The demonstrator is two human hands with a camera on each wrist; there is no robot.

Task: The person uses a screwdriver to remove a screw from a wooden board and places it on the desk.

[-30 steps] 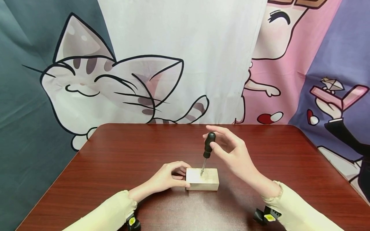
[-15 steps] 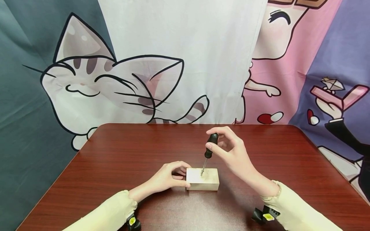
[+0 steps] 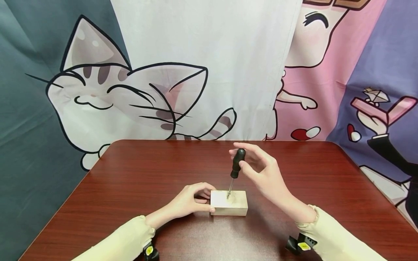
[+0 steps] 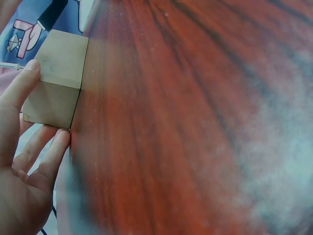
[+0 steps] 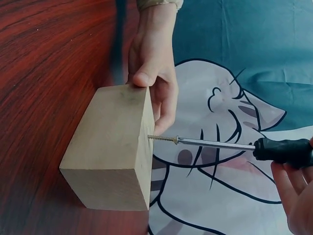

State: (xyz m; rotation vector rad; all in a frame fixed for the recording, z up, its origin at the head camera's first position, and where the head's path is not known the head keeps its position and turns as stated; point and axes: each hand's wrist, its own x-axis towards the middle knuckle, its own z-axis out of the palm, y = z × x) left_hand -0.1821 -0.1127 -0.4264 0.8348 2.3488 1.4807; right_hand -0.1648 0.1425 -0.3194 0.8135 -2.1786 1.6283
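Note:
A pale wooden block [image 3: 229,203] lies on the table, its left end held between thumb and fingers of my left hand [image 3: 189,201]. In the right wrist view, a brass-coloured screw [image 5: 164,139] stands in the block's top face, much of its thread showing. The shaft tip of a black-handled screwdriver [image 5: 281,150] meets the screw head. My right hand [image 3: 266,174] has thumb and fingers around the handle, which leans slightly right in the head view. The left wrist view shows my left thumb [image 4: 24,83] against the block [image 4: 61,61].
The dark red wooden table [image 3: 147,163] reaches back to a hanging cloth [image 3: 209,36] printed with cartoon figures. Black wrist devices sit under both sleeves, the left one [image 3: 151,251] and the right one [image 3: 301,244].
My right fingers curled in on the screwdriver handle half a second ago and are now spread back out around it; the handle tilted right and partly back. My left hand and the block have stayed put.

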